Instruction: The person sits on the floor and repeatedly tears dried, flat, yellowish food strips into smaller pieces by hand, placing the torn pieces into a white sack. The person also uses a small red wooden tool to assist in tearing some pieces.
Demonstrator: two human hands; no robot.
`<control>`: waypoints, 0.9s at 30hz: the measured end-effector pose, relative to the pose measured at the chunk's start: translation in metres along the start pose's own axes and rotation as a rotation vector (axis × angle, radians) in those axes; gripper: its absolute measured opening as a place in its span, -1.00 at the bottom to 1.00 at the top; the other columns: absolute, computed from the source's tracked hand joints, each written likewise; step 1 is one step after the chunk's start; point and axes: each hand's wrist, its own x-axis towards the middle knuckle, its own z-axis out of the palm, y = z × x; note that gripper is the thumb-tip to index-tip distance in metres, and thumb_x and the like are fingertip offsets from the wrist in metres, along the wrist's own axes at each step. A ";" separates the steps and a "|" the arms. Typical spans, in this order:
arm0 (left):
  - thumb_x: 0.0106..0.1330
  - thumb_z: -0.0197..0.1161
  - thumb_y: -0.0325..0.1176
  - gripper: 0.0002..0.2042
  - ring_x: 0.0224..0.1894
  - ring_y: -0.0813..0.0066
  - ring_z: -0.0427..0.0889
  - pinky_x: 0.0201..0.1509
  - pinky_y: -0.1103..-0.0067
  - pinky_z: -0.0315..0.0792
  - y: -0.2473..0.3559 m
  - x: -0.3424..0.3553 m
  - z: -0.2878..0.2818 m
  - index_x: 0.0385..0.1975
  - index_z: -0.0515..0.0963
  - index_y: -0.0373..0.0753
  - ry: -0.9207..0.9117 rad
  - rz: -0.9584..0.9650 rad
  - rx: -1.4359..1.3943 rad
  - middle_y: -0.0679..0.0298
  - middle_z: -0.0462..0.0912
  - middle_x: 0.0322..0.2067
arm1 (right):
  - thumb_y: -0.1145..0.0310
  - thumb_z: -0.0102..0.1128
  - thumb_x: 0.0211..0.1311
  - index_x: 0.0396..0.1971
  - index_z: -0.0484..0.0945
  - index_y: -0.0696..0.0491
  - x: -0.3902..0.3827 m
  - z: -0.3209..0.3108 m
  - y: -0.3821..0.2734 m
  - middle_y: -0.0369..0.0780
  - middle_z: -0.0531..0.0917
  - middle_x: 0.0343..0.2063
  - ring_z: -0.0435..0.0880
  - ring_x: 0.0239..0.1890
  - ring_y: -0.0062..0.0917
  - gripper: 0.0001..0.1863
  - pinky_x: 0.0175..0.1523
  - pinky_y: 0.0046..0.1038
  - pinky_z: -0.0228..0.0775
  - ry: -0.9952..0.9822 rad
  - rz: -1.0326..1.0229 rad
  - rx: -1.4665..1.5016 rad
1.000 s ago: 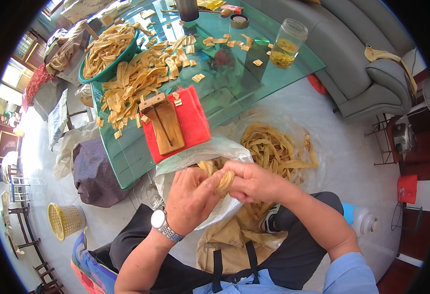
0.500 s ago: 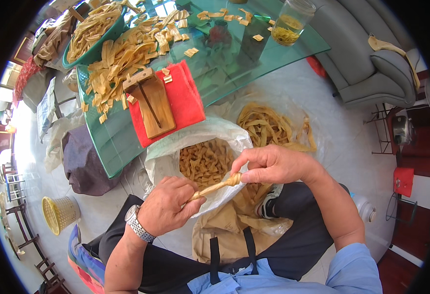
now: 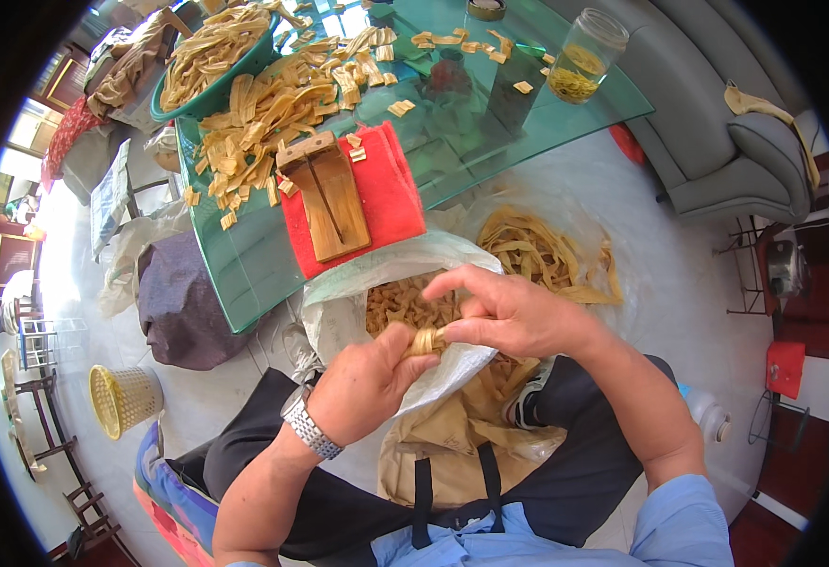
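Over an open white woven sack (image 3: 339, 307) of small tan knotted pieces (image 3: 388, 300), my left hand (image 3: 358, 387) grips a coiled knot of pale yellow dried strip (image 3: 426, 342). My right hand (image 3: 504, 317) has its thumb at the knot's right side, its index finger raised and bent away from it. A wooden cutting tool (image 3: 334, 203) with a narrow dark slot lies on a red cloth (image 3: 395, 180) at the glass table's edge. Beside it are loose dried strips (image 3: 254, 132) and a teal basin (image 3: 211, 66) heaped with more.
The glass table (image 3: 490, 151) holds a tea jar (image 3: 580, 61). A clear bag of long strips (image 3: 528, 246) lies right of the sack. A grey sofa (image 3: 717, 161) stands at right; a perforated bin (image 3: 121, 402) and dark covered bundle (image 3: 188, 298) at left. A brown bag (image 3: 443, 472) lies between my legs.
Half a second ago the strip was stretched between my hands; now it is a compact coil in my left fingers, which moved up and right. My right index finger has lifted off it.
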 end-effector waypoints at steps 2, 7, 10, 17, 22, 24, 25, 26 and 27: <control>0.44 0.26 -0.19 -0.72 -0.41 -0.17 0.59 -0.39 0.21 0.44 -0.005 -0.007 -0.004 -0.33 0.46 -0.29 -0.050 -0.003 -0.091 -0.07 0.57 -0.50 | 0.37 0.24 0.38 0.12 0.46 0.01 -0.001 -0.002 0.006 -0.38 0.49 -0.59 0.45 -0.50 -0.76 -0.65 -0.37 -0.55 0.28 -0.052 0.018 -0.038; 0.44 0.26 -0.15 -0.70 -0.49 0.05 0.53 -0.41 0.32 0.43 -0.005 -0.004 -0.014 -0.34 0.49 -0.30 -0.039 -0.007 -0.083 0.03 0.54 -0.56 | 0.36 0.26 0.37 0.22 0.41 -0.02 0.002 0.000 0.010 -0.30 0.58 -0.46 0.53 -0.43 -0.65 -0.54 -0.30 -0.51 0.36 -0.030 -0.056 -0.077; 0.44 0.27 -0.17 -0.71 -0.54 0.29 0.48 -0.40 0.42 0.44 -0.005 0.005 -0.017 -0.30 0.55 -0.31 -0.044 -0.024 -0.120 0.12 0.53 -0.57 | 0.32 0.28 0.32 0.36 0.26 -0.04 0.011 0.007 0.018 -0.07 0.64 -0.16 0.69 -0.11 -0.27 -0.35 0.02 -0.31 0.53 -0.038 -0.273 -0.251; 0.46 0.27 -0.20 -0.74 -0.47 0.62 0.43 -0.37 0.59 0.42 -0.008 0.005 -0.013 -0.15 0.62 -0.31 -0.148 -0.056 -0.272 0.39 0.53 -0.54 | 0.40 0.31 0.24 0.30 0.30 0.02 0.012 0.044 0.006 -0.16 0.62 -0.26 0.69 -0.26 -0.22 -0.37 -0.27 -0.25 0.56 0.133 -0.469 -0.560; 0.47 0.25 -0.13 -0.72 -0.54 0.68 0.38 -0.46 0.62 0.35 -0.023 -0.006 -0.020 -0.19 0.64 -0.25 -0.133 0.080 -0.196 0.44 0.46 -0.60 | 0.24 0.15 0.41 -0.21 0.49 0.04 0.003 0.034 -0.003 -0.15 0.60 -0.47 0.65 -0.42 -0.14 -0.82 -0.37 -0.20 0.49 -0.017 -0.288 -0.560; 0.48 0.23 -0.14 -0.74 -0.53 0.69 0.38 -0.46 0.62 0.34 -0.023 -0.008 -0.028 -0.20 0.65 -0.23 -0.159 0.130 -0.196 0.44 0.46 -0.60 | 0.18 0.10 0.44 -0.31 0.45 0.04 0.001 0.027 -0.014 -0.12 0.58 -0.52 0.62 -0.44 -0.09 -0.77 -0.37 -0.17 0.47 -0.093 -0.220 -0.544; 0.48 0.23 -0.15 -0.75 -0.52 0.69 0.39 -0.45 0.62 0.34 -0.020 -0.012 -0.035 -0.20 0.65 -0.22 -0.193 0.107 -0.225 0.44 0.46 -0.59 | 0.15 0.07 0.46 -0.34 0.42 0.05 0.001 0.025 -0.019 -0.10 0.57 -0.53 0.61 -0.44 -0.05 -0.73 -0.36 -0.14 0.46 -0.113 -0.209 -0.527; 0.49 0.22 -0.16 -0.76 -0.51 0.70 0.40 -0.44 0.62 0.35 -0.017 -0.014 -0.041 -0.20 0.65 -0.21 -0.227 0.084 -0.249 0.43 0.46 -0.59 | 0.12 0.05 0.48 -0.37 0.39 0.05 0.003 0.023 -0.023 -0.07 0.56 -0.55 0.60 -0.45 -0.02 -0.69 -0.35 -0.12 0.45 -0.130 -0.203 -0.509; 0.50 0.21 -0.17 -0.76 -0.49 0.70 0.40 -0.43 0.63 0.35 -0.015 -0.014 -0.044 -0.21 0.65 -0.22 -0.216 0.060 -0.273 0.43 0.46 -0.57 | 0.11 0.07 0.47 -0.37 0.41 0.05 0.004 0.022 -0.024 -0.07 0.57 -0.55 0.60 -0.44 -0.03 -0.69 -0.34 -0.13 0.45 -0.109 -0.216 -0.493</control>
